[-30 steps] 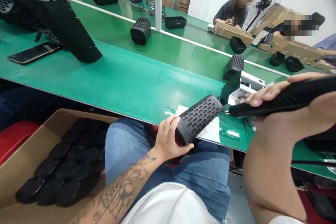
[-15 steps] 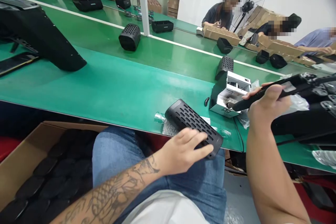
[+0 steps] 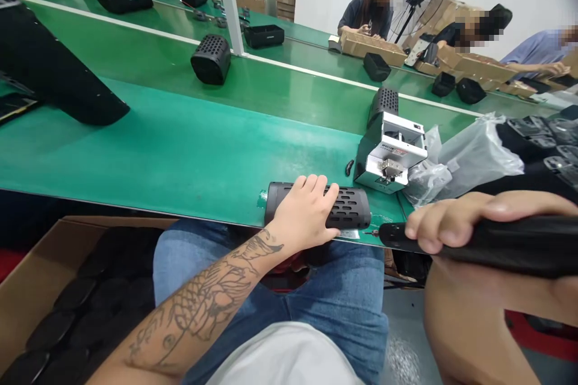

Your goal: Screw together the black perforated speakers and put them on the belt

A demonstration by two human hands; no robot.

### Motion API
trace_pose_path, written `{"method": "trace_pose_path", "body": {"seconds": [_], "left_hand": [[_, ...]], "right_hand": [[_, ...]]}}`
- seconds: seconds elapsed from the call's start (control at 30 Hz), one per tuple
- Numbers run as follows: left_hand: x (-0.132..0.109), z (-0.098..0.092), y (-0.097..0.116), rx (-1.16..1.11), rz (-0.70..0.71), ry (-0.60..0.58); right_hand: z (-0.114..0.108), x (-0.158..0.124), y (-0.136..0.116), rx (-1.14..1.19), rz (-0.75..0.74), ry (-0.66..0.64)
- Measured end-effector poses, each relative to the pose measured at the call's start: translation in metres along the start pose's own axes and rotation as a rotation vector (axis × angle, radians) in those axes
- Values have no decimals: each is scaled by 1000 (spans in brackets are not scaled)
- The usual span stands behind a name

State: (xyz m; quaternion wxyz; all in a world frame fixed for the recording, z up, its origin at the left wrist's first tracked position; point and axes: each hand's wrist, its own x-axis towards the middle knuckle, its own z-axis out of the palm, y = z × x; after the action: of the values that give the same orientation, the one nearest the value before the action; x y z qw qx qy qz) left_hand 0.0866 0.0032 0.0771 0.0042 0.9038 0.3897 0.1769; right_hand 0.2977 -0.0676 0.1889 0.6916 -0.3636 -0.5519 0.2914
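Speaker (image 3: pixel 350 207) lower — half under left hand (image 3: pixel 303 213)

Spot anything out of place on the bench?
One thing: a small black piece lies loose on the green bench, just left of the white screw feeder. It looks stray, set apart from everything else. It's too small to tell what it is.

Electric screwdriver (image 3: pixel 510 246) — rear end cut off
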Motion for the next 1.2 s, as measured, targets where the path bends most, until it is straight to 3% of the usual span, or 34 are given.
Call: {"method": "trace_pose_path", "body": {"seconds": [0.1, 0.37, 0.57, 1.2], "left_hand": [[0, -2, 3, 7, -15, -21], [0, -12, 8, 59, -51, -84], [0, -12, 8, 71, -54, -95], [2, -13, 10, 70, -68, -119]], "right_hand": [[10, -2, 19, 150, -11, -101], [4, 5, 47, 257, 75, -136], [8, 5, 53, 274, 112, -197], [15, 1, 56, 252, 158, -222]]}}
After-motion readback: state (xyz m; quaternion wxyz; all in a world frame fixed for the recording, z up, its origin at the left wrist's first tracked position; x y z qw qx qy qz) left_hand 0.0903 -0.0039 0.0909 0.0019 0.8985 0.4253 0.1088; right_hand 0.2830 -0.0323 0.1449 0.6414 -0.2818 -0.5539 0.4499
